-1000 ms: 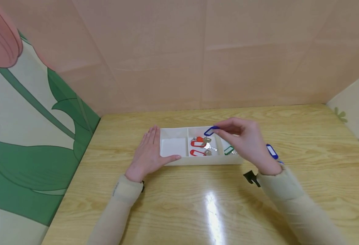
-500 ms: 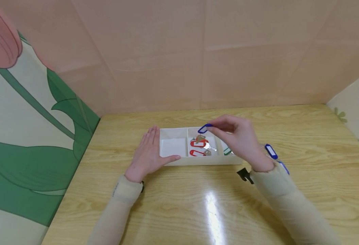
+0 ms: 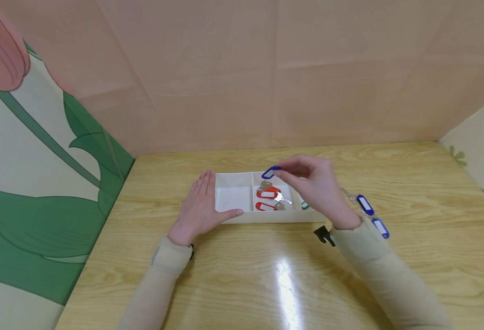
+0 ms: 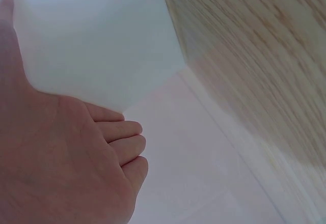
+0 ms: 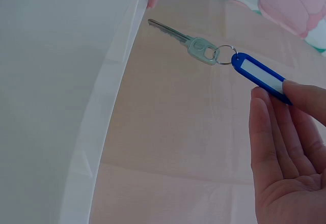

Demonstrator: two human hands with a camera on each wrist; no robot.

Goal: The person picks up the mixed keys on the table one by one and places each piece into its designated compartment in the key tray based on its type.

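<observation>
Dangling over the white box point(image 3: 275, 217), apparently its middle compartment point(image 3: 288, 189): key point(image 5: 201, 49) and blue tag point(image 5: 261, 76), the tag pinched in the grip of the right hand point(image 3: 318, 185). Split ring point(image 5: 218, 54) clear from right wrist, hard to make out in head view. Green tag point(image 3: 305, 205) mostly hidden behind that hand. Left hand point(image 3: 198, 206) straight-fingered, touching box end. Two more blue tags point(image 3: 365, 205) on worktop point(image 3: 242, 284).

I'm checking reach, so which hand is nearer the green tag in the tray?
Right. The right hand is close by the green tag, partly hiding it in the head view; the left hand is farther off, at the left end of the tray.
</observation>
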